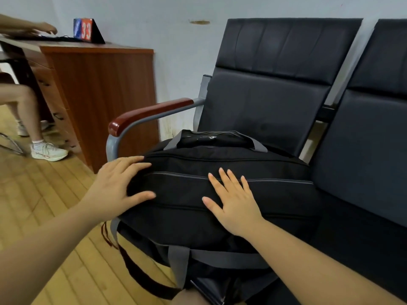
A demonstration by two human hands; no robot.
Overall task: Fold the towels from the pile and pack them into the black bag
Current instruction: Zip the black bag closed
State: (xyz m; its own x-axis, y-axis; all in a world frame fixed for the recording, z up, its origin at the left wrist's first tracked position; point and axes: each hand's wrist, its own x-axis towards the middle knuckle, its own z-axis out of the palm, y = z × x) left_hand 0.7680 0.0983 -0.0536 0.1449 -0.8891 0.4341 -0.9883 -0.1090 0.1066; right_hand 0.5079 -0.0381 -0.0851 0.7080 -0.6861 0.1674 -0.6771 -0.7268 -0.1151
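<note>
A black bag with grey zip lines and grey straps lies zipped shut on the left seat of a black bench. My left hand cups the bag's left end, fingers spread and thumb against the side. My right hand rests flat on the top of the bag near its middle, fingers apart. Neither hand holds anything. No towels show in the head view; what is inside the bag is hidden.
The black bench has a red-brown armrest just left of the bag and a second seat to the right. A wooden desk stands at the left, with another person's legs and hand beside it. Wood floor lies below.
</note>
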